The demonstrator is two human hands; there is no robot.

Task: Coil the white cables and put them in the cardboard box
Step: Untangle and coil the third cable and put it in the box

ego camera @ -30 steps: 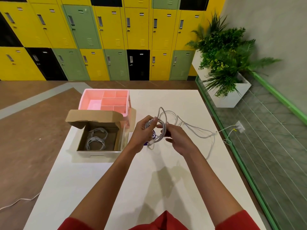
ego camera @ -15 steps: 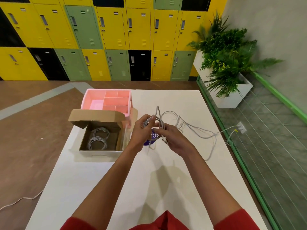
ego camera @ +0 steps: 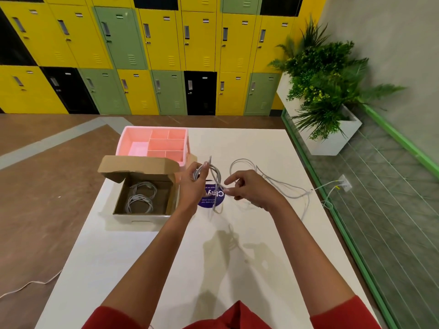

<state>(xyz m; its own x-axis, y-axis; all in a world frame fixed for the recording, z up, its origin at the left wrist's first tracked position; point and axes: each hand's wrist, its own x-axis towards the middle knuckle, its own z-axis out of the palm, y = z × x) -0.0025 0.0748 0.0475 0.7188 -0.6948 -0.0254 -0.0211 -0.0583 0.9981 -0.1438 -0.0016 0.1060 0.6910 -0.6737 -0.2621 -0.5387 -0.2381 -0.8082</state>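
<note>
White cable (ego camera: 215, 177) hangs half-coiled above the table (ego camera: 166, 252), just beside the cardboard box (ego camera: 140, 218), the left hand (ego camera: 193, 187) curled round its loops and the right hand (ego camera: 251, 189) seemingly pinching the free strand, which wants feeding round evenly and taut.

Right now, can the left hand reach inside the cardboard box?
Probably yes. The cardboard box sits open just beside the left hand, its lid tipped back and nothing over the opening. The hand grips a white cable coil, though, so it would go in full.
</note>
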